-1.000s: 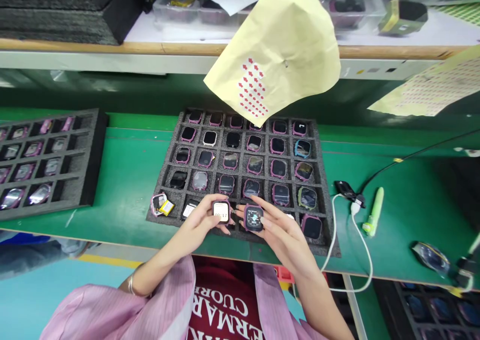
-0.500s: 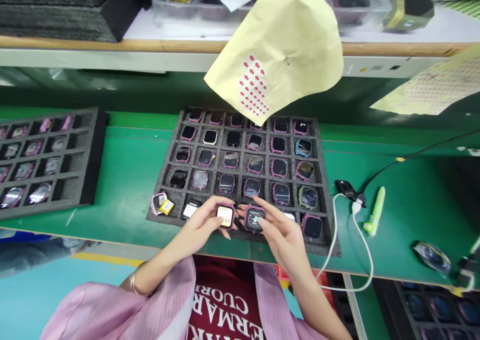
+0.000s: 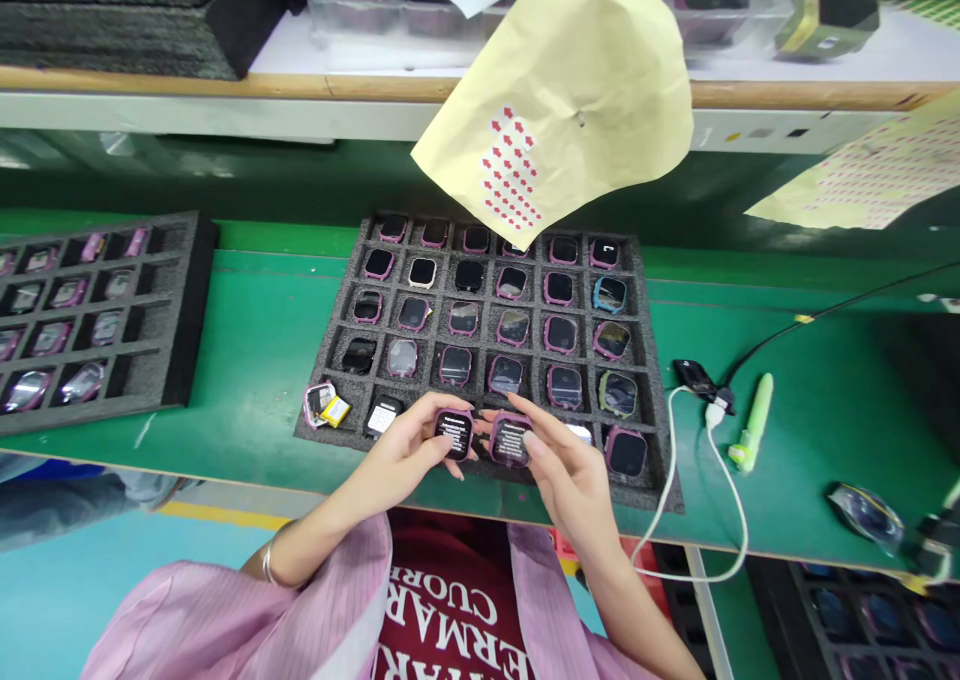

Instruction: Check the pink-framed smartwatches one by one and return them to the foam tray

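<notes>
My left hand [image 3: 414, 442] is closed on a purple-framed smartwatch [image 3: 454, 430], its thumb at the lower edge of the lit screen. Beside it, my right hand [image 3: 564, 457] grips a second purple smartwatch [image 3: 510, 436], with the thumb on its screen's right side. Both screens show white lines of text on black, too small to read. The two watches are held side by side over the front row of a grey foam tray [image 3: 651, 360]. Strapless watch cases, mostly purple, sit in the tray's compartments; one is blue [image 3: 609, 294]. An opened case with a yellow battery [image 3: 336, 411] lies at the front left.
Another foam tray [image 3: 180, 350] of watch parts stands at the left. A white cable [image 3: 739, 505], a light-green pen-like tool [image 3: 752, 423] and a bagged item [image 3: 864, 516] lie on the right. Yellow paper [image 3: 592, 100] hangs from the shelf above the tray's back row.
Both watch screens have switched: the left from a pale yellow display and the right from a dial face, each to white text on black. My hands have barely moved.
</notes>
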{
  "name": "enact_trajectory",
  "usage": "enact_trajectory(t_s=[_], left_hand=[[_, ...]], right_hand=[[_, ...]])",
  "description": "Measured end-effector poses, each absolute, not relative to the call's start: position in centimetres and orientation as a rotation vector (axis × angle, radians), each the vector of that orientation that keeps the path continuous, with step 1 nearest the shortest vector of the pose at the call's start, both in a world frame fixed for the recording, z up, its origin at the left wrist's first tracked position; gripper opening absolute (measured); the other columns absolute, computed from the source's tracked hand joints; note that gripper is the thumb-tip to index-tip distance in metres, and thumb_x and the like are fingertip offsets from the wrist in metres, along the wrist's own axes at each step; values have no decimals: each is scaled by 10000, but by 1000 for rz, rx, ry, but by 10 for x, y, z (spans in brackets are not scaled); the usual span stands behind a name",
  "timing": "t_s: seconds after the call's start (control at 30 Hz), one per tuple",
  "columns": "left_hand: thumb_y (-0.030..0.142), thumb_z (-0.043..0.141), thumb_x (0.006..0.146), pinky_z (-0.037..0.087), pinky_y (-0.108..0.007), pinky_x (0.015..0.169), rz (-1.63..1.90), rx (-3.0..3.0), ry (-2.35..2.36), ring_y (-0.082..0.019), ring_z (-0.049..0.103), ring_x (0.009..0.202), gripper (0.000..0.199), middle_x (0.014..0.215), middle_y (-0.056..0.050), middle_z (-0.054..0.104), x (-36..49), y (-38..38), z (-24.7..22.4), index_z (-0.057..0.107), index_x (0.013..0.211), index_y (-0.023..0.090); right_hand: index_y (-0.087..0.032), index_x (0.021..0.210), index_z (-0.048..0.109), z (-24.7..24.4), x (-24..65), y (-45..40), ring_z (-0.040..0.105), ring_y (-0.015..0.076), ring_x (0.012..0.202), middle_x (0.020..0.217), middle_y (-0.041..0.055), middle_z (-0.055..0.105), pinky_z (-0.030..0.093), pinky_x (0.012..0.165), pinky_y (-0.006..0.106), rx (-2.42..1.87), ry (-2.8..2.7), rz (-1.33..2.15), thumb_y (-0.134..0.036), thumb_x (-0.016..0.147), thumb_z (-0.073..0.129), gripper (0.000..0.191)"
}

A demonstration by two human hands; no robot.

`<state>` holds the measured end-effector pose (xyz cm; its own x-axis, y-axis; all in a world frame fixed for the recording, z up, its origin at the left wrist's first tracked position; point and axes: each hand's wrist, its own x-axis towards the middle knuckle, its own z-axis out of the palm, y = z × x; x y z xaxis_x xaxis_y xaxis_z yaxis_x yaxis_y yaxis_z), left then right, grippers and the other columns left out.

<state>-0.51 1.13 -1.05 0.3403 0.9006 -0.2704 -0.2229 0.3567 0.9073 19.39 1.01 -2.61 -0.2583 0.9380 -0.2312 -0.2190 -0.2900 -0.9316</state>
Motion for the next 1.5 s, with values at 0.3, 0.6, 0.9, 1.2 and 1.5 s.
enact_trajectory(t_s=[0.3, 0.6, 0.9, 1.2, 1.5], left_hand=[[300, 602, 870, 583, -278, 628, 864, 831, 888, -187, 655, 829, 286, 957, -71, 625, -5, 11, -10, 533, 1115, 170], [279, 614, 861, 567, -243, 596, 851, 816, 892, -160, 656, 784, 259, 974, -80, 647, -5, 12, -8, 531, 1076, 158], [211, 664, 802, 553, -266, 683, 833, 876, 884, -172, 643, 854, 371, 1066, -91, 633, -9, 9, -7, 507, 1138, 191], [105, 626, 762, 498, -269, 772, 830, 1061, 1027, -130, 587, 819, 459, 1110, -65, 556, -4, 6, -10, 460, 1176, 212], [140, 601, 790, 489, -272, 777, 806, 1172, 1099, -146, 568, 843, 434, 1080, -55, 556, 6, 5, -24, 446, 1189, 215]], right_hand=[[-274, 1392, 436, -18, 208, 11, 542, 305, 1199, 1306, 113, 574, 434, 1025, 500, -967, -1145, 1773, -237, 909, 631, 522], [-314, 1449, 327, -31, 211, 7, 560, 253, 1180, 1312, 71, 561, 468, 1009, 437, -1095, -1468, 1611, -183, 919, 593, 608], [-188, 1231, 547, -27, 209, 23, 477, 349, 1145, 1261, 156, 520, 414, 927, 542, -1244, -2269, 670, -253, 845, 640, 402], [-178, 1098, 595, -24, 231, 21, 542, 310, 989, 1053, 128, 604, 433, 861, 477, -1463, -2200, 400, -291, 955, 492, 210], [-123, 1233, 523, -28, 231, -5, 533, 349, 941, 1094, 189, 607, 451, 820, 494, -1779, -2132, 164, -367, 1002, 355, 376]])
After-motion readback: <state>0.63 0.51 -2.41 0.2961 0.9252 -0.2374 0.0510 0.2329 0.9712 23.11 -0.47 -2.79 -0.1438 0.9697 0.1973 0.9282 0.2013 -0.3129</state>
